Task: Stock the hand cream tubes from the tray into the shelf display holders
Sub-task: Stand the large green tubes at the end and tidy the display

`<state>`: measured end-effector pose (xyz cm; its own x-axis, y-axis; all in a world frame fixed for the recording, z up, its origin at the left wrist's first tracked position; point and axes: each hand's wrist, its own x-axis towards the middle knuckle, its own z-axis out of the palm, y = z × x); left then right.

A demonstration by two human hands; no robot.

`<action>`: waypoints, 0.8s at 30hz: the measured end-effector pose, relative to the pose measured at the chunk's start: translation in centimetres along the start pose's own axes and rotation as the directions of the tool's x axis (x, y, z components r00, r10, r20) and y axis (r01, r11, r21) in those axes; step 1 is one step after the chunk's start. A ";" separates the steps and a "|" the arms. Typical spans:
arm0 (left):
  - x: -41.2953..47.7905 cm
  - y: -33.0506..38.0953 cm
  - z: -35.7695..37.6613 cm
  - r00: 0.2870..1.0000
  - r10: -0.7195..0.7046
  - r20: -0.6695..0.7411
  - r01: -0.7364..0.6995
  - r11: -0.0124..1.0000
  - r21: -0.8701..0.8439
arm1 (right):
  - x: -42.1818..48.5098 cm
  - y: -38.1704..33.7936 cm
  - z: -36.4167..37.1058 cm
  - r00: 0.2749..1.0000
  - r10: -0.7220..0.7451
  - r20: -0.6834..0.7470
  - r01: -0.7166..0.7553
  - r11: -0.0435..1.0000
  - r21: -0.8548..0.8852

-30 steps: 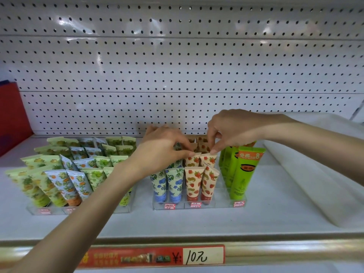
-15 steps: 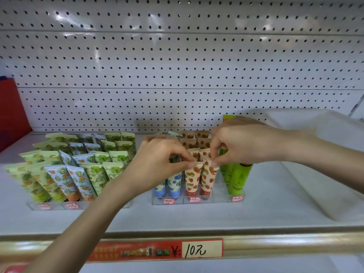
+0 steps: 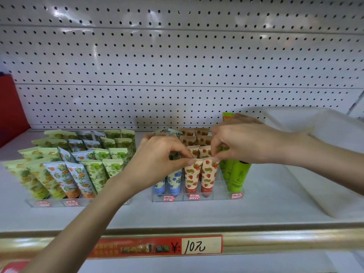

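A clear display holder on the shelf holds blue-flower tubes, strawberry tubes and green tubes. My left hand pinches the top edge of the front left strawberry tube. My right hand pinches the top of the front right strawberry tube. Both tubes stand upright in the front row, cap down. More strawberry tubes fill the rows behind. A second holder at the left is full of green, orange and lime patterned tubes.
A white tray lies on the shelf at the right, its inside showing no tubes. White pegboard backs the shelf. A red panel stands at the far left. A red price label reading 10 is on the gold front rail.
Both hands have come forward from the rear rows to the front strawberry tubes and now pinch their tops. The view has shifted slightly.
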<state>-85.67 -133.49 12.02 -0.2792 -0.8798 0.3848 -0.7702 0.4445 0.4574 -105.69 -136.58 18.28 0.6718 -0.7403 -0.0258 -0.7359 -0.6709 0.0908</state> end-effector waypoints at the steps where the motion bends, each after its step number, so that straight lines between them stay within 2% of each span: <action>1: 0.0 0.0 -0.1 1.000 0.003 0.002 -0.003 1.000 -0.005 | 0.0 0.0 0.1 1.000 -0.007 0.002 0.007 1.000 -0.007; 5: -0.1 -0.5 -0.7 1.000 -0.011 0.000 0.011 0.999 -0.045 | 0.1 0.0 0.3 1.000 -0.017 0.002 0.017 1.000 -0.007; 13: -1.0 -2.2 -4.8 0.991 -0.073 -0.116 0.067 0.997 -0.047 | 0.5 0.5 -0.1 1.000 -0.024 -0.018 0.026 0.998 0.062; 16: -1.4 -3.1 -6.0 0.992 -0.092 -0.085 0.093 0.996 0.001 | 1.1 0.6 -0.6 0.999 -0.035 -0.025 0.038 0.991 0.127; 21: -1.0 -3.8 -5.9 0.994 -0.106 -0.033 0.107 0.994 0.027 | 3.1 -0.5 -1.2 0.991 -0.060 -0.117 0.088 0.964 0.252; 24: -0.6 -4.0 -5.0 0.994 -0.110 -0.022 0.112 0.990 0.091 | 4.8 -1.9 -0.8 0.993 -0.080 -0.092 0.100 0.967 0.233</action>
<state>-79.55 -133.88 13.97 -0.1798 -0.9193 0.3500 -0.8453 0.3264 0.4230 -100.99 -138.85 18.79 0.7336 -0.6771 0.0585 -0.6646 -0.7327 -0.1467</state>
